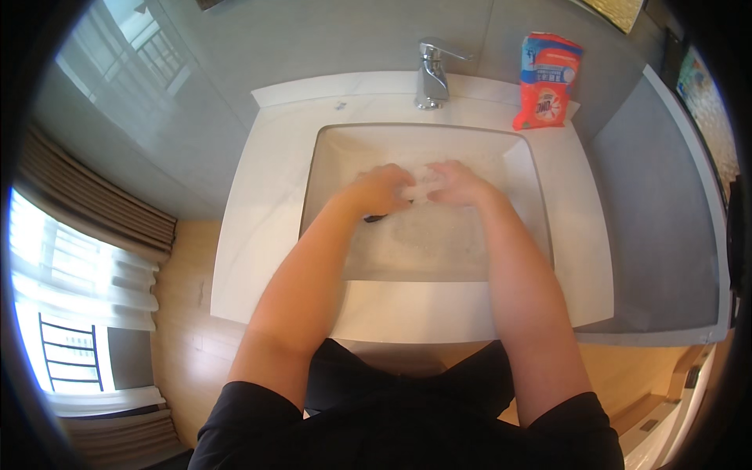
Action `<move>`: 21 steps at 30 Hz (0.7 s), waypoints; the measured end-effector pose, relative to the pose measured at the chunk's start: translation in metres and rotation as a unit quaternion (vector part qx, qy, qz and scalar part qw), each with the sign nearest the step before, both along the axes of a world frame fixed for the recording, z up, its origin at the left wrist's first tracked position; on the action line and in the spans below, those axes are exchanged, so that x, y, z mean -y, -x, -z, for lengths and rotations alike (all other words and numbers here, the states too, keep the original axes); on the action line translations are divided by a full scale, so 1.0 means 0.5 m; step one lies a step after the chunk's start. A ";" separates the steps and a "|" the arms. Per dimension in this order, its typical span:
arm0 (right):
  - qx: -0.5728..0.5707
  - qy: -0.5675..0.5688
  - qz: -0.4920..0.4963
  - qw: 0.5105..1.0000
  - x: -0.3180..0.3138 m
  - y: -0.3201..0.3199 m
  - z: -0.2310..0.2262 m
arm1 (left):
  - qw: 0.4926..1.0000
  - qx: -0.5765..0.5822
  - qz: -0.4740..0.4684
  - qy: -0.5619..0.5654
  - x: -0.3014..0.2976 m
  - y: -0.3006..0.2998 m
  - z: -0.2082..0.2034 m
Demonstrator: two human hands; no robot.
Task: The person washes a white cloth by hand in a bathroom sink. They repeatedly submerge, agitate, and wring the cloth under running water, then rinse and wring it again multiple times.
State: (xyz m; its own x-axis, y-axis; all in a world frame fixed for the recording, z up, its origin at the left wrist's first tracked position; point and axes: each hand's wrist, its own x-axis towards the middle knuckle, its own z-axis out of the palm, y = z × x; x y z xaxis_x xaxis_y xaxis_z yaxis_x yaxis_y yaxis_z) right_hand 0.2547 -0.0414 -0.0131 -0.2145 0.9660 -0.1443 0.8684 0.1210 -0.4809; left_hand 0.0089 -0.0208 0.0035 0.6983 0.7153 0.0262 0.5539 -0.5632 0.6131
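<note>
Both of my hands are in the white basin (pixel 517 149), in cloudy, sudsy water (pixel 427 235). My left hand (pixel 380 189) is curled on the left side, fingers bent toward the middle. Under its palm and thumb a small dark piece (pixel 376 218) pokes out; the rest of it is hidden, and its kind does not show. Facing it, my right hand (pixel 460 185) has bent fingers and a thumb that stand apart. Between the two hands there is whitish foam (pixel 423 182); whether cloth lies in it I cannot tell.
A chrome faucet (pixel 431 78) rises behind the basin. On the back right of the white countertop (pixel 262 188) stands a red and blue detergent bag (pixel 546 82). A grey panel (pixel 658 219) borders the right side; at the left are brown curtains (pixel 102 192) and a window.
</note>
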 end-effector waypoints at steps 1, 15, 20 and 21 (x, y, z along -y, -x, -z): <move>0.006 0.012 -0.002 1.000 -0.001 -0.004 0.013 | 0.999 -0.037 0.013 0.003 0.005 -0.009 -0.005; 0.053 -0.027 0.058 0.997 -0.025 0.019 0.072 | 0.960 -0.262 -0.076 -0.061 0.019 -0.081 0.042; 0.160 0.016 -0.013 0.987 -0.044 0.019 0.123 | 0.900 -0.421 -0.055 -0.097 0.042 -0.125 0.072; 0.170 0.046 -0.039 0.984 -0.047 0.019 0.128 | 0.891 -0.446 -0.015 -0.082 0.046 -0.131 0.065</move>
